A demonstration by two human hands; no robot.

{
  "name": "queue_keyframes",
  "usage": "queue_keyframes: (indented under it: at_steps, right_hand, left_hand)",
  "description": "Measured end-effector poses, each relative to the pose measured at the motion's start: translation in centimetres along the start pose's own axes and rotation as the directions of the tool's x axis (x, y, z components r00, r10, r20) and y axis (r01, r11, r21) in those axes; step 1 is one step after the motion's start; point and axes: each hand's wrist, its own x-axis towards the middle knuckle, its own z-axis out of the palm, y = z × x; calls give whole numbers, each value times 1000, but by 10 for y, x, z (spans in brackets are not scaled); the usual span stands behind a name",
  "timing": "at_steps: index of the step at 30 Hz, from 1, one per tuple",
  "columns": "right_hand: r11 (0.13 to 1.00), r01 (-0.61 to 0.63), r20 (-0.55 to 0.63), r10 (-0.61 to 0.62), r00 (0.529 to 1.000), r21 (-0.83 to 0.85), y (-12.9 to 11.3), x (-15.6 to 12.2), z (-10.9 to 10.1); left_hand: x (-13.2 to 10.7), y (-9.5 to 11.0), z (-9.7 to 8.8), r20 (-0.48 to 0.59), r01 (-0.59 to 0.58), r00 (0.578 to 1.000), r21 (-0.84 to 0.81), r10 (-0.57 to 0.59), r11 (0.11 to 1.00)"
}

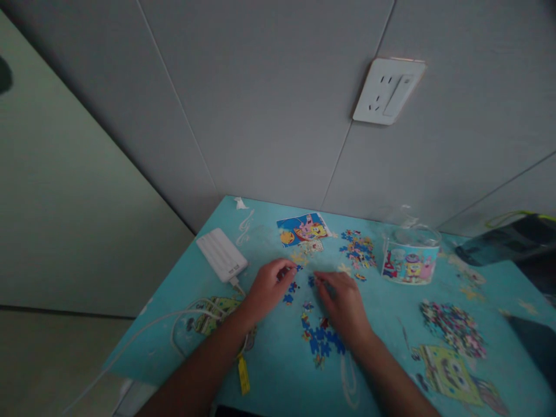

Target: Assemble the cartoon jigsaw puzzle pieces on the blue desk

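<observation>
Above the table, my left hand is closed, thumb and index finger pinching a small blue jigsaw puzzle piece. My right hand is closed too, its fingertips on another dark blue puzzle piece. Whether that piece is lifted or rests on the table is hard to tell. Several loose blue pieces lie between the hands. Nearer to me, partly beside my right wrist, is a cluster of blue puzzle pieces. Beyond the hands lies a cartoon picture card.
One pile of puzzle pieces sits by a clear tub with a cartoon label; a multicoloured pile is at right. A white power bank with a cable lies left. A dark bottle is at the right edge. A wall stands behind the table.
</observation>
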Motion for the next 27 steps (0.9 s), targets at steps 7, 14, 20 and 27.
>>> queue_keyframes:
  at_steps: [7, 14, 20, 27]
  right_hand:
    - [957, 57, 66, -40, 997, -283, 1, 1, 6]
    - [986, 50, 62, -41, 997, -158, 8, 5, 7]
    - [987, -83, 76, 73, 994, 139, 13, 8, 4]
    - [923, -163, 107, 134, 985, 348, 6, 8, -5]
  left_hand:
    - [2, -7, -5, -14, 17, 1000, 127, -15, 992]
    - [3, -12, -3, -2, -62, 998, 135, 63, 989]
    - [1, -10, 2, 93, -115, 990, 126, 104, 985]
    - [-1, -2, 4, 189, -142, 975, 129, 116, 982]
